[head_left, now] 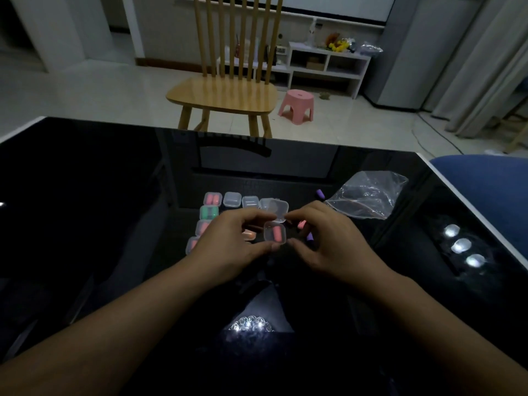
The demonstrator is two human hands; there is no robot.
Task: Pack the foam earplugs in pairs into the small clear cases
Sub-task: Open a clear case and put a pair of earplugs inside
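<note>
Glossy black table, clear plastic, soft foam

The black table top (114,195) is glossy and mirror-smooth, throwing back lamp glare. The small square clear plastic case (275,231) looks faintly frosted; the pink foam earplug (277,232) inside is matt. The crinkled transparent plastic bag (368,195) glints. The slatted pale wooden chair (225,95) has a satin sheen.

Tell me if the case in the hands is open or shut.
Open. The clear case held between the left hand and right hand has its lid hinged up, with pink earplugs showing inside.
</note>
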